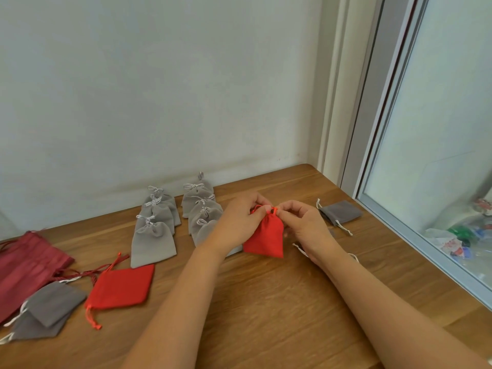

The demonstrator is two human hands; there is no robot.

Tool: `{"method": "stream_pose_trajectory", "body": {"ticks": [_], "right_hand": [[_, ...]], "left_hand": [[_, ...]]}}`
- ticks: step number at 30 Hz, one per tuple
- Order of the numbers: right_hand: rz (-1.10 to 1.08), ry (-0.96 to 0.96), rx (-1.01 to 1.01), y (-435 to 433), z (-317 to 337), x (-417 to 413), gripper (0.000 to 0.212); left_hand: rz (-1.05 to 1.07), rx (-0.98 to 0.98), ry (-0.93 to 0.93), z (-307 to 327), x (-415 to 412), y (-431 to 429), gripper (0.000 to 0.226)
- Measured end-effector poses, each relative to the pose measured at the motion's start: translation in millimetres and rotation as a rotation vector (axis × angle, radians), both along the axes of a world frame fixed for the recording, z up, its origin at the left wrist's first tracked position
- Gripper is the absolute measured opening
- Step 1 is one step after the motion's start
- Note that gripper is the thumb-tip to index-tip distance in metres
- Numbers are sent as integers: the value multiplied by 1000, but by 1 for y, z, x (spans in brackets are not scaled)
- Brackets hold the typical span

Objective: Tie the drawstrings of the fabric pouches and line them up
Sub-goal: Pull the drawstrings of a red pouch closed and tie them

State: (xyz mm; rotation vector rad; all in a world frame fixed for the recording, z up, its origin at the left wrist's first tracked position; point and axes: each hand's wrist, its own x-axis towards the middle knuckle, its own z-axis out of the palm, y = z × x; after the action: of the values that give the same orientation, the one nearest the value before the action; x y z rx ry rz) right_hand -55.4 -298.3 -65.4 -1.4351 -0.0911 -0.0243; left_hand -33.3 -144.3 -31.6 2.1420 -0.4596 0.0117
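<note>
A small red pouch (pixel 265 237) hangs upright just above the wooden table (pixel 266 302), its mouth gathered. My left hand (pixel 238 222) and my right hand (pixel 304 225) pinch its red drawstrings at the top, fingertips nearly touching. Behind my left hand, two rows of light grey pouches (pixel 157 227) with tied bows lie overlapping; the right row (pixel 201 206) is partly hidden by my left hand. A flat red pouch (pixel 122 286) with loose strings lies at the left front.
Dark grey untied pouches (pixel 49 310) and a large maroon pouch (pixel 24 265) lie at the far left. Another dark grey pouch (pixel 340 211) sits right of my hands. The wall runs behind the table, and a window frame (pixel 415 235) borders its right edge.
</note>
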Motion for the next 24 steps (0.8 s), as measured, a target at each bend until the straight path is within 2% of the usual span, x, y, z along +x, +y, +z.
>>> {"method": "stream_pose_trajectory", "body": {"ticks": [4,6,9,12,14,17,20,22,24], "right_hand": [[-210,-184,-351,3,-3,-1,12],[-251,-199,-296,3,-3,0,16],[-181,-149,-117,0,-3,1,17],[-145,-144,2,-2,-3,4,11],[-142,-141,8,-3,-4,6,13],[-130,-145,-124,-3,-8,6,22],[-138,-210,-379,0,-7,6,26],[-168,-260,-521,2,-7,7,28],[-175,-288,-570,4,-9,7,28]], "left_hand": [[-2,-67,80,2,-1,1,16],[-28,-51,60,1,-1,1,17],[-56,-4,15,0,-1,1,17],[-40,-70,-1,2,-2,3,13],[-10,-140,23,4,-2,8,6],[50,-69,-6,8,-2,19,10],[83,55,-49,14,-4,26,17],[71,106,-41,20,-6,27,17],[15,151,-21,28,-10,26,18]]}}
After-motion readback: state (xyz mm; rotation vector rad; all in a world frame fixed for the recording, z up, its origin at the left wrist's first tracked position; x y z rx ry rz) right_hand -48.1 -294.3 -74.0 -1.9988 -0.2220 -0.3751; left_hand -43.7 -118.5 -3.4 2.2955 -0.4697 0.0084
